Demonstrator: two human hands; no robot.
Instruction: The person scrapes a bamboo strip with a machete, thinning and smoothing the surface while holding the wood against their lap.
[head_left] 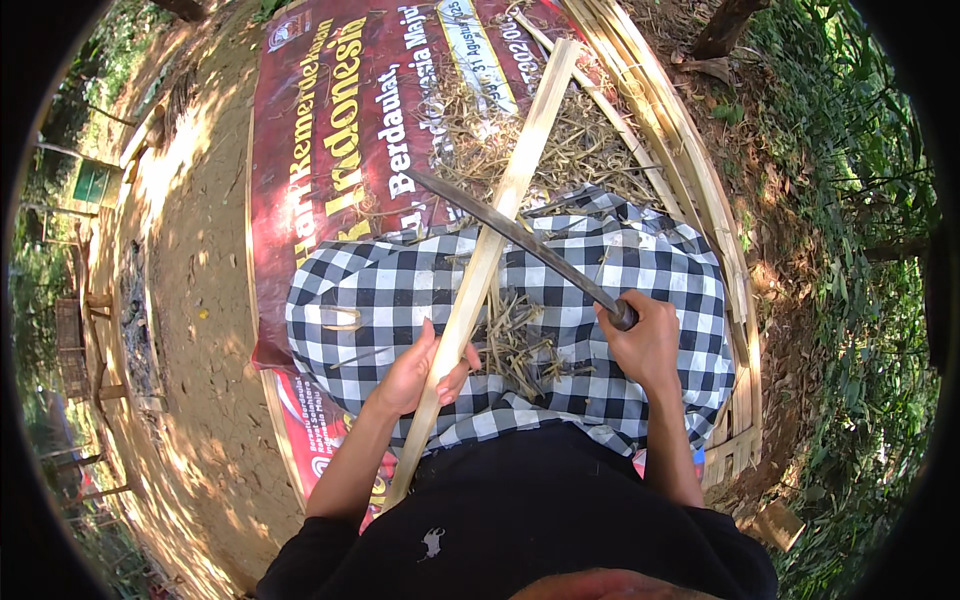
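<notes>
My left hand is closed around the lower part of a long, flat bamboo strip, which slants from my waist up and away to the right. In my right hand is the dark handle of a machete. Its long blade points up and to the left, crossing the strip above my lap; whether the edge touches the strip I cannot tell. Curled bamboo shavings lie on the black-and-white checked cloth over my legs.
A red printed banner is spread beneath me, strewn with more shavings at the far side. Several long bamboo strips lie along its right edge. Bare earth stretches to the left; leafy plants grow on the right.
</notes>
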